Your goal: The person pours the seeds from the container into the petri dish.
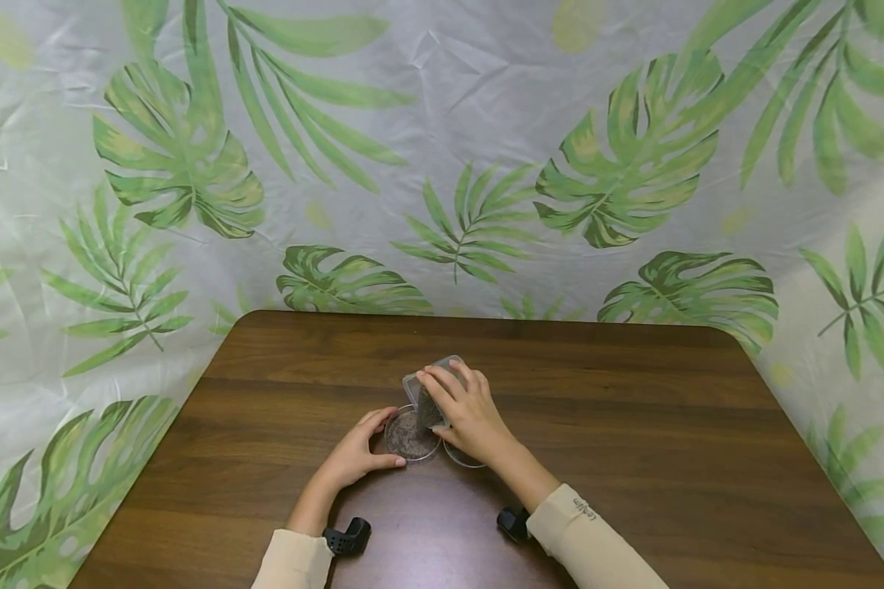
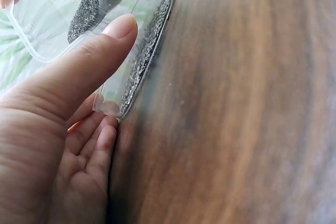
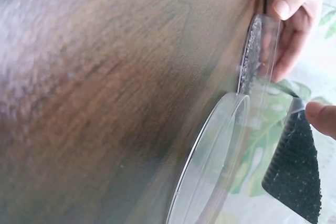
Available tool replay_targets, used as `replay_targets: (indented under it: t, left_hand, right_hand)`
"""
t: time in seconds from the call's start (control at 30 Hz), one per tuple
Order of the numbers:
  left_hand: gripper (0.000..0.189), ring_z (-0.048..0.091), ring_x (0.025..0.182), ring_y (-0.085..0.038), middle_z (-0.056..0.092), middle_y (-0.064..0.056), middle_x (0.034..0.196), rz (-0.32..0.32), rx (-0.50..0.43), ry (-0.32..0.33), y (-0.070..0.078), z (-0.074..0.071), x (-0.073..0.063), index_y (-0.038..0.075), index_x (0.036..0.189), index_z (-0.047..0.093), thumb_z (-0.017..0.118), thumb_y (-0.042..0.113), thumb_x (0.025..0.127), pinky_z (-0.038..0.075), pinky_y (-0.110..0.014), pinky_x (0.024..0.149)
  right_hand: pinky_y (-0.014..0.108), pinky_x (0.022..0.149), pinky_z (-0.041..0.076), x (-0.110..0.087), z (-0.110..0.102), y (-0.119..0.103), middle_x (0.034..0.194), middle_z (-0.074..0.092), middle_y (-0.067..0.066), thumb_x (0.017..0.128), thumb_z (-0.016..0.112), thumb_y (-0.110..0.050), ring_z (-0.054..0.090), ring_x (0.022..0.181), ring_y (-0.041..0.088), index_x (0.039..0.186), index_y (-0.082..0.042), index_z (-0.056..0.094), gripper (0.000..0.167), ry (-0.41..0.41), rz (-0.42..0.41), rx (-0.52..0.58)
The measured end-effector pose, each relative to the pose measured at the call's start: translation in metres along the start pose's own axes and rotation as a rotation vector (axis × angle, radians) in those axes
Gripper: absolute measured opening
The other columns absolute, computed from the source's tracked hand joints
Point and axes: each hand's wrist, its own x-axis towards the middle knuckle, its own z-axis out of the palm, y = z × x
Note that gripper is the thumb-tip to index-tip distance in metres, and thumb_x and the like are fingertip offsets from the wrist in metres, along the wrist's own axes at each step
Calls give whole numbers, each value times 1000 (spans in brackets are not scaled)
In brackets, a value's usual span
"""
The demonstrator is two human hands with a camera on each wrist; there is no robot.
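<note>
A clear round petri dish (image 1: 407,442) with a layer of grey, grainy soil-like material lies on the table. My left hand (image 1: 354,455) steadies it, thumb and fingers on either side of its wall (image 2: 149,51). Above the dish, my right hand (image 1: 477,419) grips a clear plastic container (image 1: 431,402), tilted steeply with its open lid hanging off toward the left. Dark grains (image 3: 295,166) are banked against one side of the container. Whether grains are falling cannot be made out.
Right beside the filled dish, partly under my right hand, lies a second clear round dish or lid (image 3: 210,153). The brown wooden table (image 1: 633,458) ends at a leaf-patterned curtain (image 1: 486,106). Each wrist wears a black band (image 1: 348,537).
</note>
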Motion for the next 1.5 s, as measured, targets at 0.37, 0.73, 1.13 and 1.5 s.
replay_targets:
  t: [0.37,0.73,1.13,1.5]
  left_hand:
    - [79,44,114,-27,44,-11,129,16,4,6,1,0,0,4,133,40,79,27,68,35,-43,95]
    - [78,44,114,-25,44,-10,129,-4,15,9,1,1,1,6,132,43,80,24,66,35,-41,95]
    - [79,45,112,-26,45,-11,128,3,17,24,-1,2,0,6,132,43,80,27,65,36,-43,94]
    - [79,46,111,-26,45,-8,127,-19,21,23,0,1,0,8,132,44,81,26,64,35,-42,94]
  right_hand:
    - [52,92,28,-3,1,0,136,34,9,58,85,-28,24,125,35,138,-16,29,99,-2,21,0]
    - [53,91,29,-5,2,1,135,32,5,56,86,-27,25,124,35,138,-14,31,99,32,55,25]
    - [50,93,27,-6,2,1,135,34,5,55,86,-29,25,123,33,137,-14,32,100,38,150,67]
    - [48,95,27,-9,5,3,133,36,6,51,87,-29,28,121,30,136,-12,34,101,118,278,183]
